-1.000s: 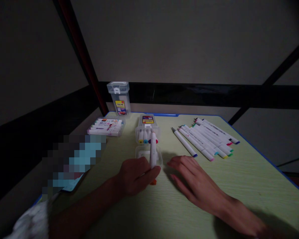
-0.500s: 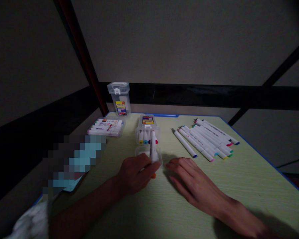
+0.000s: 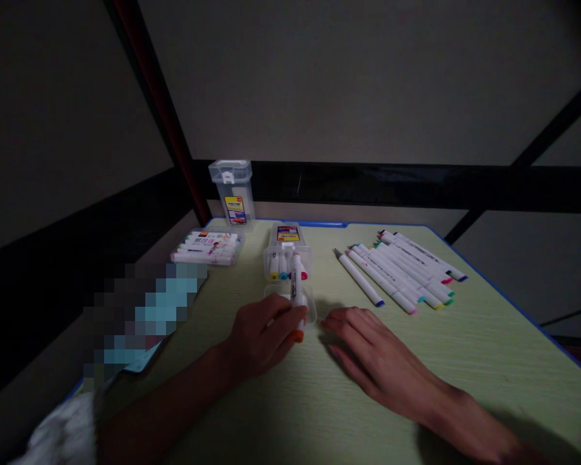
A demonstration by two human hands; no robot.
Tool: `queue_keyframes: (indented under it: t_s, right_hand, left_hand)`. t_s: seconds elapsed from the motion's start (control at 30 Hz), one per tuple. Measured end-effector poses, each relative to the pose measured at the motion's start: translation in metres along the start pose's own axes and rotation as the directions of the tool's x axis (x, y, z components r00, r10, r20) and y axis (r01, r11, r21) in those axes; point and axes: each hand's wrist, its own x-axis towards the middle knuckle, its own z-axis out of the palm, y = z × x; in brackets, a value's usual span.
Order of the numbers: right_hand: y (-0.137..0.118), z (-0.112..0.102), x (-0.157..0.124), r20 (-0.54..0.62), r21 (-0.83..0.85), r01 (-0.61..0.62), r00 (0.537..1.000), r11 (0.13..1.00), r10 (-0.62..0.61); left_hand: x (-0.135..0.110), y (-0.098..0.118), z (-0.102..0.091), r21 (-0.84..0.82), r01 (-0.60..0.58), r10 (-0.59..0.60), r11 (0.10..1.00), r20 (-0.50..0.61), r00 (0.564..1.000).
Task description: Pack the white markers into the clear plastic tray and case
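Observation:
My left hand (image 3: pixel 266 332) is closed on a white marker (image 3: pixel 297 284) with an orange end. The marker's far tip is at the mouth of a clear plastic case (image 3: pixel 286 237) that lies on its side with its lid (image 3: pixel 311 303) folded open toward me. Inside that case show several markers with yellow, blue and red ends. My right hand (image 3: pixel 368 349) rests on the table to the right of the lid, holding nothing, its fingers stretched out. Beyond it several white markers (image 3: pixel 401 268) with coloured ends lie spread in a slanting row.
A tall clear case (image 3: pixel 232 194) with its lid down stands at the table's back left. In front of it lies a clear pack of markers (image 3: pixel 208 247). A blurred-out flat object (image 3: pixel 150 329) is at the left edge. A wall (image 3: pixel 348 84) rises behind the table (image 3: pixel 489 387).
The fingers of my left hand have shifted slightly on the marker, and more of its orange end shows. My right hand stays where it was.

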Motion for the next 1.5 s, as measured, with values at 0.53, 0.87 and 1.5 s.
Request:
queue_keyframes:
  t_s: [0.53, 0.87, 1.5]
  right_hand:
    - [-0.0017, -0.0015, 0.0004, 0.040, 0.032, -0.024, 0.999, 0.999, 0.023]
    - [-0.0035, -0.0021, 0.0012, 0.094, 0.022, -0.028, 0.995, 0.999, 0.026]
    - [-0.0056, -0.0010, 0.0027, 0.184, -0.015, -0.020, 0.983, 1.000, 0.022]
  left_hand:
    - [0.0035, 0.0017, -0.0005, -0.096, -0.024, 0.026, 0.995, 0.018, 1.000]
    - [0.0017, 0.0009, 0.0018, -0.126, 0.020, -0.016, 0.992, 0.028, 0.999]
    - [0.0012, 0.0016, 0.0021, -0.121, 0.043, -0.042, 0.992, 0.011, 0.999]
